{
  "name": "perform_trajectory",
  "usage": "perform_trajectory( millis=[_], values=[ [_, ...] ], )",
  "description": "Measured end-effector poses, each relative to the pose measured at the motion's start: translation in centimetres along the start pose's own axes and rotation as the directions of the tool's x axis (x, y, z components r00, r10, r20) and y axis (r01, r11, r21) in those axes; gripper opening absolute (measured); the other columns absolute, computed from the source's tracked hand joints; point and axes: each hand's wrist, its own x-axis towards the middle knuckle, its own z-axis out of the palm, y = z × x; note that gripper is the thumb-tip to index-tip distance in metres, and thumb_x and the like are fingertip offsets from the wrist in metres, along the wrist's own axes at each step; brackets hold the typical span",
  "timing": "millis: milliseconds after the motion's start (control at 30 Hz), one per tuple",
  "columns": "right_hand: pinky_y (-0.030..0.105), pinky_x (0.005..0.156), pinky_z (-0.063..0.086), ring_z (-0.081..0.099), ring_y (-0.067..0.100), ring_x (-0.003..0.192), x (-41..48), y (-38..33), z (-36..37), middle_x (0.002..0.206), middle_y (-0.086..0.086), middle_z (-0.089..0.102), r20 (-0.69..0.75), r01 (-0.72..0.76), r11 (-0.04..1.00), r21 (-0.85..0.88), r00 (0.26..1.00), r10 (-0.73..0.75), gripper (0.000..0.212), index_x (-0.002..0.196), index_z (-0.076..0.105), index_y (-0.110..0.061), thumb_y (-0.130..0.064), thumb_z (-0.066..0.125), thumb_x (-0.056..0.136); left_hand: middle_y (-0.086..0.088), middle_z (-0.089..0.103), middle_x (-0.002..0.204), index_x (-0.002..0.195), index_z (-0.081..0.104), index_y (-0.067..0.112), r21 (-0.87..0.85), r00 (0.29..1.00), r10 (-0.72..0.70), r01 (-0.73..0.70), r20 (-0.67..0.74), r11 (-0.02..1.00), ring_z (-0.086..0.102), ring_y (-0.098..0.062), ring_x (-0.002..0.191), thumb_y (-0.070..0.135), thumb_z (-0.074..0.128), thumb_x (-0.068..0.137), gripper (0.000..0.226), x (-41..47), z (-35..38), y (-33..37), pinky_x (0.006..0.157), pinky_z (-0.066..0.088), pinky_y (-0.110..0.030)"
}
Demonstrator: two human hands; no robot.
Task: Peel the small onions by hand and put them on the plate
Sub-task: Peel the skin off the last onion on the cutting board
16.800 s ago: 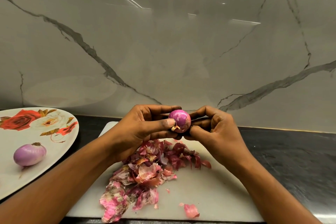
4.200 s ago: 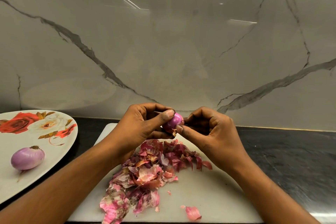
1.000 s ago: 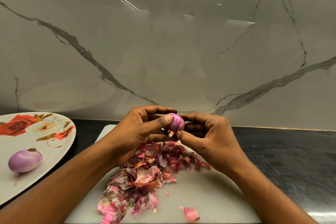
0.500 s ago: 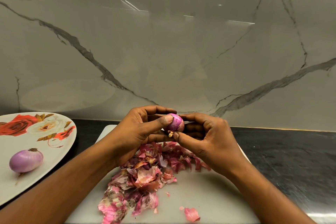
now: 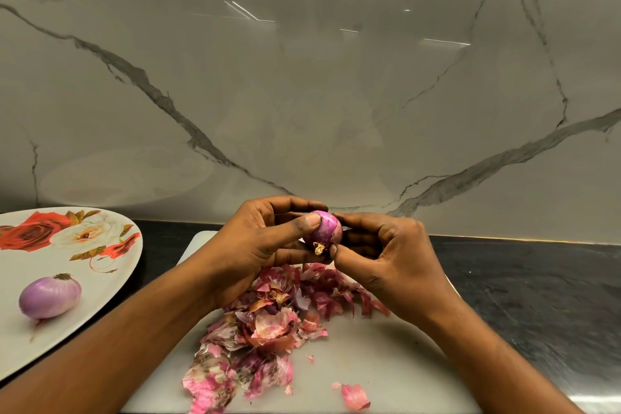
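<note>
A small purple onion (image 5: 326,230) is held in the air above the white cutting board (image 5: 376,360). My left hand (image 5: 258,242) grips it, thumb across its top and fingers curled behind. My right hand (image 5: 386,259) meets it from the right, thumb tip pressed beside the pale root stub and fingers curled behind. One peeled onion (image 5: 49,297) lies on the white plate (image 5: 111,282) with red roses at the left.
A heap of pink and maroon onion skins (image 5: 268,319) covers the middle of the board, with a loose flake (image 5: 354,397) near its front edge. Dark stone counter (image 5: 537,296) stretches to the right. A veined marble wall (image 5: 302,94) rises behind.
The onion has turned slightly in my fingers and my right thumb has slid down to the root end. Plate and skins are as before.
</note>
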Motion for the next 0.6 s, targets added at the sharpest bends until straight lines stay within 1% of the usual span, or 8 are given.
perform_trajectory(
  millis=[67,167,300,367,400,467,567,600],
  values=[
    [0.028,0.088,0.064,0.078,0.006,0.1,0.05,0.11,-0.01,0.112,-0.007,0.08,-0.007,0.009,1.0,-0.014,1.0,-0.009,0.043,0.13,0.073,-0.016,-0.004,0.078,0.089,-0.014,0.078,0.112,0.12,0.073,0.005,-0.007,1.0,-0.005,0.005,0.001,1.0,0.077,-0.034,0.104,0.014,0.07,0.087,0.034,0.04,-0.14,-0.05,0.077,0.065,-0.032],
    [0.028,0.084,0.065,0.078,0.005,0.095,0.11,0.19,-0.04,0.106,-0.01,0.081,-0.05,0.03,0.998,-0.051,0.998,-0.032,0.039,0.127,0.075,-0.017,0.001,0.073,0.092,-0.018,0.076,0.117,0.122,0.073,0.005,-0.028,1.0,-0.018,0.018,-0.004,0.999,0.077,-0.039,0.103,0.015,0.069,0.092,0.031,0.16,-0.39,-0.05,0.08,0.066,-0.035],
    [0.026,0.087,0.064,0.077,0.003,0.098,0.09,0.06,0.15,0.107,-0.011,0.08,-0.054,0.027,0.999,-0.029,0.998,-0.028,0.041,0.128,0.073,-0.017,0.003,0.07,0.093,-0.018,0.076,0.118,0.123,0.072,0.006,-0.029,0.999,-0.014,0.013,-0.036,0.999,0.077,-0.038,0.102,0.016,0.069,0.092,0.033,0.36,-0.43,-0.09,0.078,0.066,-0.033],
    [0.028,0.087,0.064,0.077,0.003,0.098,0.13,0.13,0.13,0.11,-0.008,0.08,-0.079,0.004,1.0,-0.015,0.997,-0.005,0.043,0.13,0.072,-0.016,0.004,0.069,0.093,-0.018,0.076,0.117,0.124,0.07,0.006,-0.041,0.998,-0.012,0.01,-0.056,0.999,0.078,-0.039,0.1,0.018,0.07,0.09,0.037,0.41,-0.38,-0.1,0.076,0.066,-0.032],
    [0.029,0.087,0.064,0.077,0.004,0.098,0.14,0.13,0.04,0.11,-0.006,0.08,-0.1,-0.007,1.0,-0.012,0.995,0.006,0.041,0.129,0.072,-0.016,0.002,0.071,0.093,-0.018,0.077,0.116,0.125,0.069,0.006,-0.046,0.998,-0.014,0.012,-0.06,0.999,0.078,-0.04,0.099,0.019,0.07,0.089,0.038,0.43,-0.35,-0.13,0.077,0.066,-0.032],
    [0.031,0.085,0.065,0.078,0.006,0.095,0.18,0.06,-0.16,0.105,-0.005,0.081,-0.128,-0.011,1.0,-0.024,0.992,0.008,0.032,0.121,0.076,-0.018,-0.007,0.078,0.091,-0.017,0.077,0.116,0.126,0.068,0.006,-0.047,0.998,-0.016,0.013,-0.066,0.999,0.078,-0.042,0.098,0.02,0.07,0.089,0.04,0.5,-0.37,-0.22,0.078,0.066,-0.033],
    [0.03,0.075,0.066,0.078,0.009,0.084,0.15,-0.13,-0.17,0.089,-0.01,0.079,-0.117,-0.001,0.995,-0.102,0.993,-0.011,0.015,0.1,0.079,-0.022,-0.026,0.084,0.087,-0.015,0.077,0.117,0.126,0.068,0.008,-0.034,0.996,-0.005,0.001,-0.094,0.999,0.078,-0.036,0.101,0.021,0.072,0.085,0.043,0.59,-0.47,-0.38,0.079,0.066,-0.033],
    [0.032,0.071,0.066,0.077,0.011,0.08,0.14,-0.17,-0.14,0.085,-0.009,0.078,-0.112,-0.011,0.992,-0.123,0.994,-0.003,0.017,0.095,0.078,-0.022,-0.035,0.084,0.086,-0.015,0.076,0.118,0.127,0.068,0.009,-0.034,0.995,-0.003,0.0,-0.102,0.999,0.078,-0.034,0.102,0.021,0.072,0.085,0.044,0.65,-0.53,-0.44,0.08,0.066,-0.033]
  ],
)
